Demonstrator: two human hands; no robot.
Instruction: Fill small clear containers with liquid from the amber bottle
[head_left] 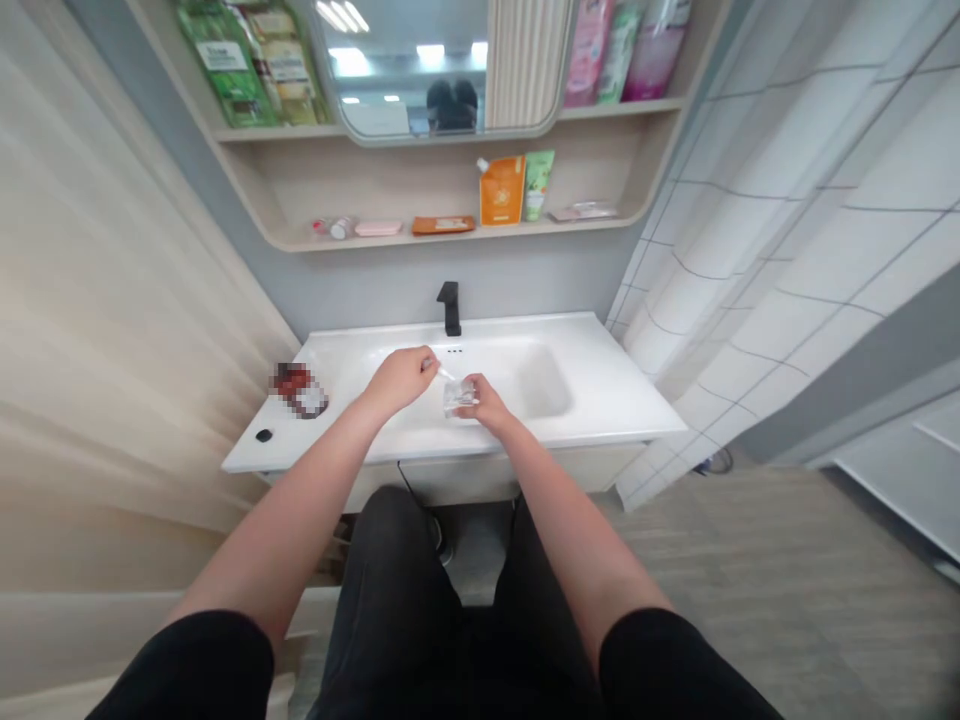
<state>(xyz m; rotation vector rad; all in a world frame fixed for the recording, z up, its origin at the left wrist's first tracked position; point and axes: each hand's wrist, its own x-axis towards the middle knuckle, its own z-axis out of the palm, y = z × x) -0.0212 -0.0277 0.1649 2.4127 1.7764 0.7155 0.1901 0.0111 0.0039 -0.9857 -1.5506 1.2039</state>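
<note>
Over the sink [551, 385], my left hand [403, 378] is closed on a thin white stick-like thing [445, 373]. Its free end points right, toward the mouth of a small clear cup [453, 398]. My right hand [489, 404] grips that cup from its right side, fingers wrapped round it. Whether the stick touches the cup or reaches into it I cannot tell. What is inside the cup is too small to make out.
A black faucet [450, 308] rises behind the sink. On the counter's left lie a blurred red-brown item [296, 388] and a small black piece [264, 435]. The shelf above holds an orange pouch [502, 191], a green tube [538, 186] and a mirror [412, 70]. Curtains hang on both sides.
</note>
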